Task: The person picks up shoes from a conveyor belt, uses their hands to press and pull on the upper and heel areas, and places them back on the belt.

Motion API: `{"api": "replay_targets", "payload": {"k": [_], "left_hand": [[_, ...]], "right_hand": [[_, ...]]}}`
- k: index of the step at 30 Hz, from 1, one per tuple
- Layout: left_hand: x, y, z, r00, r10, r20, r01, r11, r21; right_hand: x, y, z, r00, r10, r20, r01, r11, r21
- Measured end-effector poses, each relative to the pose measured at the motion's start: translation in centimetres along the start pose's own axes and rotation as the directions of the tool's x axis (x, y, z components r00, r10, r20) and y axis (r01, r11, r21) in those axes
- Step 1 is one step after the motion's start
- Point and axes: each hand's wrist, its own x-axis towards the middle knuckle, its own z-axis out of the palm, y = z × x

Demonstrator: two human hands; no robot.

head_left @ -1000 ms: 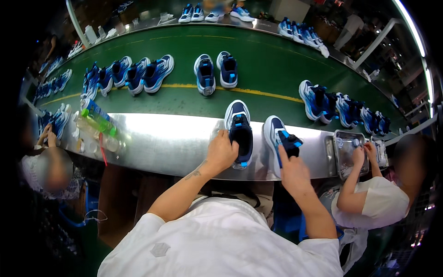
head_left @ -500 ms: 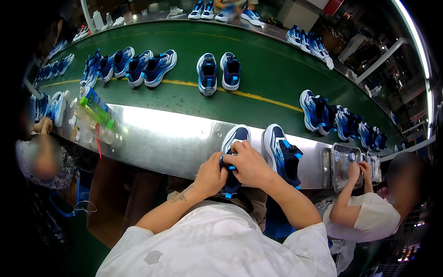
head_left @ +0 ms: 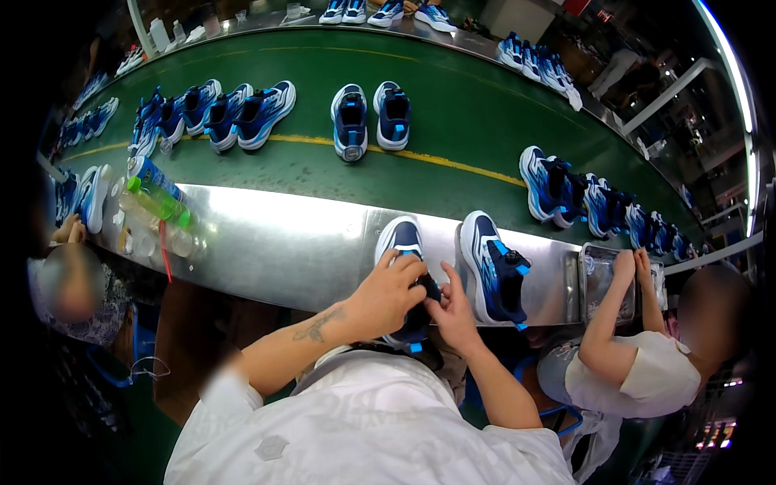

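Shoe (head_left: 399, 234) at the desk's (head_left: 283, 234) near edge, toe at 12 o'clock. Left hand (head_left: 390, 293) curled over its upper, gripping. Right hand (head_left: 454, 314) part-open, thumb and index spread, thumb at the collar. Second shoe (head_left: 483, 263) just beside, 3 o'clock. Shoe pair (head_left: 394, 133) on green belt (head_left: 461, 121), 12 o'clock.

Person's left hand (head_left: 390, 293): fingers (head_left: 409, 270) curled | right hand (head_left: 456, 318): index finger (head_left: 450, 275) and thumb (head_left: 436, 309) spread | forearms (head_left: 303, 339) angled inward

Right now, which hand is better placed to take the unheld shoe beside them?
Probably the right hand: it's nearer the unheld shoe, while the left hand covers part of the other shoe.
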Motion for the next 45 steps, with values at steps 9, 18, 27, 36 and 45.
{"api": "replay_targets", "payload": {"k": [9, 18, 27, 36, 45], "left_hand": [[-1.0, 0.7, 1.4, 0.879, -0.308, -0.365, 0.213, 0.937, -0.277], [-2.2, 0.3, 4.7, 0.676, -0.575, -0.460, 0.483, 0.818, -0.313], [-2.8, -0.1, 4.7, 0.712, -0.588, -0.384, 0.500, 0.809, -0.310], [-2.8, -0.2, 4.1, 0.728, -0.586, -0.357, 0.525, 0.810, -0.259], [-2.7, 0.0, 4.2, 0.738, -0.576, -0.353, 0.524, 0.817, -0.239]], "right_hand": [[-0.4, -6.7, -1.1, 0.919, -0.304, 0.252, 0.391, 0.612, -0.687], [4.3, -12.0, 1.5, 0.798, -0.048, 0.601, 0.603, 0.057, -0.795], [4.9, -12.3, 1.2, 0.723, -0.236, 0.649, 0.672, 0.021, -0.740], [5.2, -11.8, 1.6, 0.753, -0.247, 0.610, 0.651, 0.146, -0.745], [5.2, -10.4, 0.8, 0.846, -0.124, 0.519, 0.533, 0.204, -0.821]]}}
